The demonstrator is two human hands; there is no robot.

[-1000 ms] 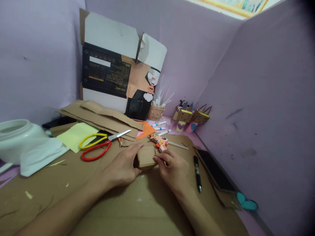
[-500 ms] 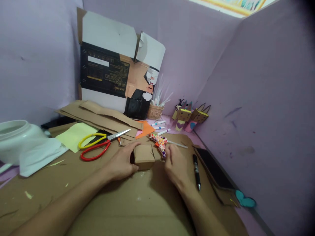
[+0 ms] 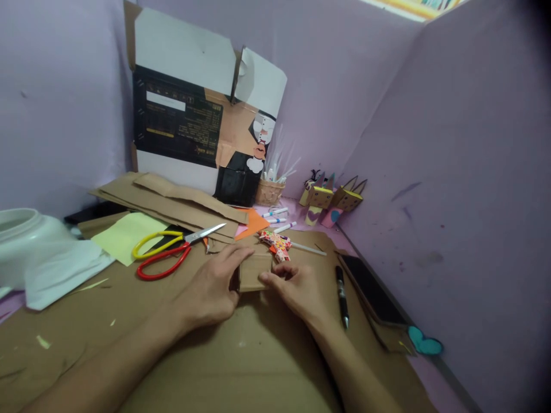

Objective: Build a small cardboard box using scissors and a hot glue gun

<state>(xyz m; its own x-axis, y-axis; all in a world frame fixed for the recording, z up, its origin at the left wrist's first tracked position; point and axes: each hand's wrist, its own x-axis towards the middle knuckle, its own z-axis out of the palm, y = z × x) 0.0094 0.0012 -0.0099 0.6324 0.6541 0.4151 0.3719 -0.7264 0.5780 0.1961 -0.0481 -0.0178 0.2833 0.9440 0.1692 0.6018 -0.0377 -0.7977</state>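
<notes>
Right hand (image 3: 297,287) has swung over from the glue gun (image 3: 275,242) to the little box (image 3: 250,273), pinching its right edge; left hand (image 3: 215,281) grips its left side, just above the cardboard mat (image 3: 206,367).

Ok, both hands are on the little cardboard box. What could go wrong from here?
The cardboard box might crease if the left hand and right hand press too hard. The right hand could bump the patterned tool just beyond its fingers; it looks like a glue gun, and whether it is hot cannot be seen. The left hand might catch the nearby scissors.
</notes>
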